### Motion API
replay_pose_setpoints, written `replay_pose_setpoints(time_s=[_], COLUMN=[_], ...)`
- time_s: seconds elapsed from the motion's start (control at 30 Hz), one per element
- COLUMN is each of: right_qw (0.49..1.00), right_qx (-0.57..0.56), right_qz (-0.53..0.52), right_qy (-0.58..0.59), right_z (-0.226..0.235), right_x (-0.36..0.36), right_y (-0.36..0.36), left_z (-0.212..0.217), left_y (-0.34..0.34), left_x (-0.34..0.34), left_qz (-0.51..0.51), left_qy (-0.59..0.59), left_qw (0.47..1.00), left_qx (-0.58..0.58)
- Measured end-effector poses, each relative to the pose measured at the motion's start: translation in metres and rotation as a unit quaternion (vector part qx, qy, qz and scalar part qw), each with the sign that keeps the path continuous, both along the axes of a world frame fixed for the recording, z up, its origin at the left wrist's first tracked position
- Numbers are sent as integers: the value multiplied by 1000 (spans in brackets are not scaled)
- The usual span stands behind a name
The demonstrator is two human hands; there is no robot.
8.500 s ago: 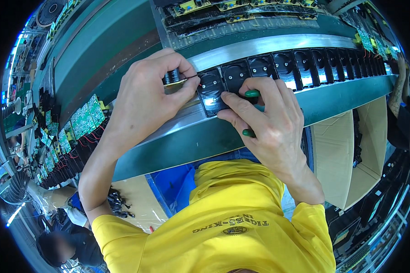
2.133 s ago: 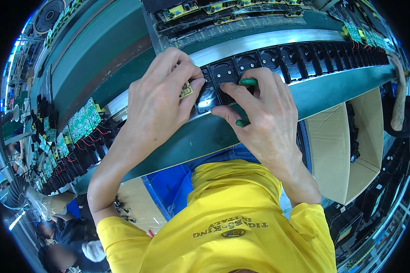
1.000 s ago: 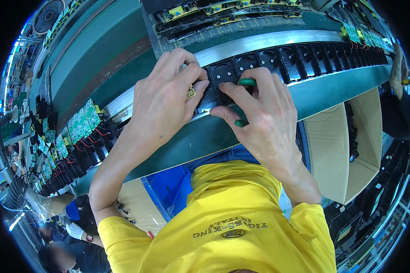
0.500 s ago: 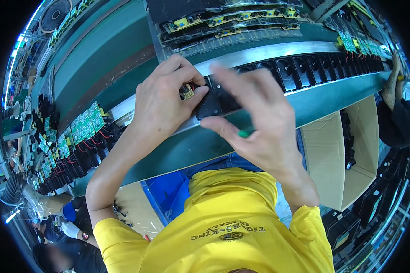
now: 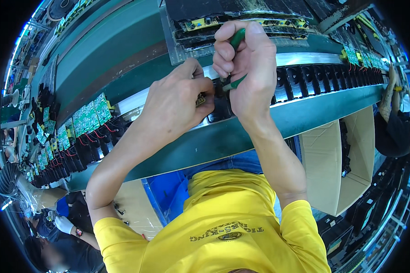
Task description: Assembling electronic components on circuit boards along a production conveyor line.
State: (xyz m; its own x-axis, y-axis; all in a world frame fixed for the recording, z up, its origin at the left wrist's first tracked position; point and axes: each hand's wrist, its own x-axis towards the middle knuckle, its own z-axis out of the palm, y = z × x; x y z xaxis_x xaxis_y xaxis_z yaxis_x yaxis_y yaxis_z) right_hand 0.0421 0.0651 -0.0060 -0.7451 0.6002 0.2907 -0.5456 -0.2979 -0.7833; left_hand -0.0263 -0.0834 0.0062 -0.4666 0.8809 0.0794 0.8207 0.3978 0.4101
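Note:
My left hand (image 5: 175,107) presses down on a black plastic housing (image 5: 218,109) at the near edge of the green conveyor, with a small yellow-green circuit board (image 5: 200,99) under its fingertips. My right hand (image 5: 246,68) is closed around green-handled cutters (image 5: 236,43), the tips pointing down at the board beside my left fingers. A row of black housings (image 5: 314,77) runs to the right along the metal rail.
Green circuit boards with red wires (image 5: 89,120) and black housings lie at the left. An open cardboard box (image 5: 339,159) stands under the bench at right. A co-worker's gloved hand (image 5: 64,224) is at lower left, another person's arm (image 5: 389,95) at far right.
My right hand lifted off the housing, rose with the green-handled cutters and now points them down at the board. My left hand stayed on the housing.

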Motion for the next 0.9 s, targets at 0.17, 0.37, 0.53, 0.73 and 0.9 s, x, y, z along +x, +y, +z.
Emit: replay_pose_setpoints(time_s=[0.17, 0.37, 0.53, 0.73, 0.9], right_qw=[1000, 995, 993, 638, 566], right_qx=[-6, 80, 111, 727, 778], right_qz=[21, 56, 6, -109, -129], right_qy=[-21, 1, -36, -230, -240], right_z=[-3, -14, 39, 3, -9], right_x=[-7, -5, 31, 109, 116], right_y=[2, 17, -14, 12, 14], left_z=[-4, -7, -9, 65, 56], left_y=[1, 6, -2, 32, 51], left_x=[-2, -4, -6, -30, -36], left_qz=[-7, -25, -18, -122, -37], left_qy=[10, 18, 18, -37, 117], left_qw=[1000, 999, 999, 955, 991], left_qx=[20, 37, 39, -268, -51])
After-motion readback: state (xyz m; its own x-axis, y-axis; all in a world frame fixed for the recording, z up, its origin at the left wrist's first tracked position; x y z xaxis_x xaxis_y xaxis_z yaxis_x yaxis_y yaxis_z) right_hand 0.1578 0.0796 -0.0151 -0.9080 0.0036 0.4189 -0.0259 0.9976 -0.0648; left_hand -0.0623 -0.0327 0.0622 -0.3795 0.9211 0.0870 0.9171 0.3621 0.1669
